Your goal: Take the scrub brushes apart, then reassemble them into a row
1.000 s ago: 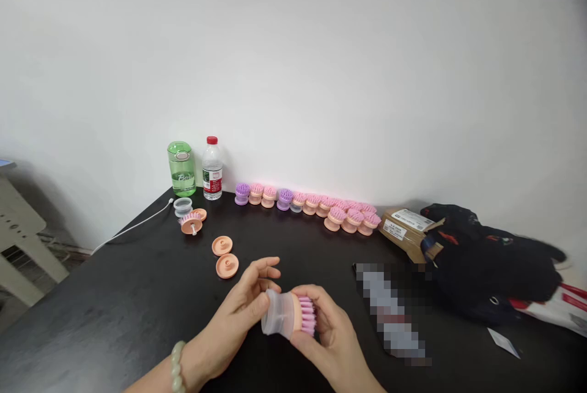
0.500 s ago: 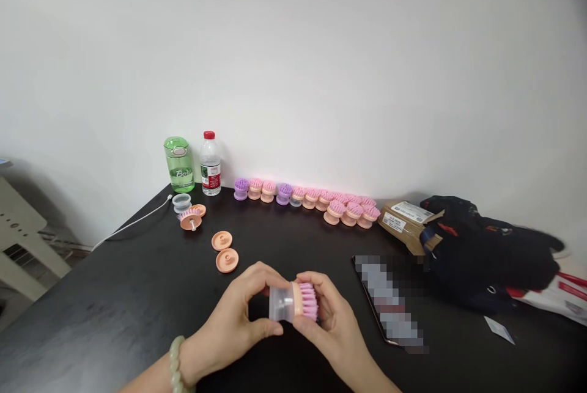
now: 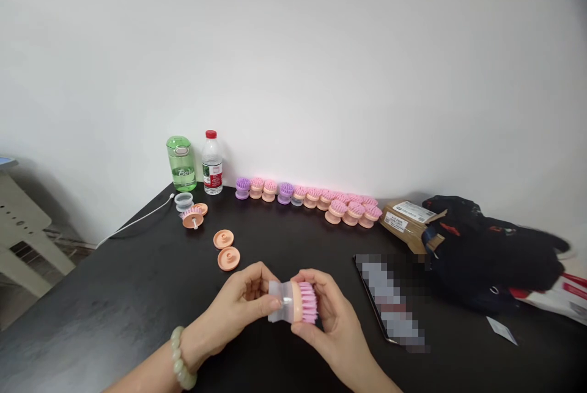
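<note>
Between my two hands is a small round scrub brush (image 3: pixel 297 302), tilted on its side, with pink bristles facing right and a clear, flared body facing left. My left hand (image 3: pixel 250 298), with a pale bead bracelet at the wrist, pinches the clear body between thumb and fingers. Around the peach rim beside the bristles, my right hand (image 3: pixel 328 313) is closed. Two peach discs (image 3: pixel 228 258) lie on the table to the left, each with a small stub in the middle. Farther back are a loose pink brush head (image 3: pixel 193 218) and a clear cup (image 3: pixel 184 201).
Several finished-looking brushes (image 3: pixel 313 198), pink and purple, line the wall. A green bottle (image 3: pixel 182 167) and a water bottle (image 3: pixel 212 167) stand back left, near a white cable (image 3: pixel 137 220). At right lie a phone (image 3: pixel 387 301), a cardboard parcel (image 3: pixel 406 225) and dark cloth (image 3: pixel 490 252).
My left thumb has moved up onto the clear body, and my left fingers have shifted slightly. The brush stays in nearly the same place, held by both hands.
</note>
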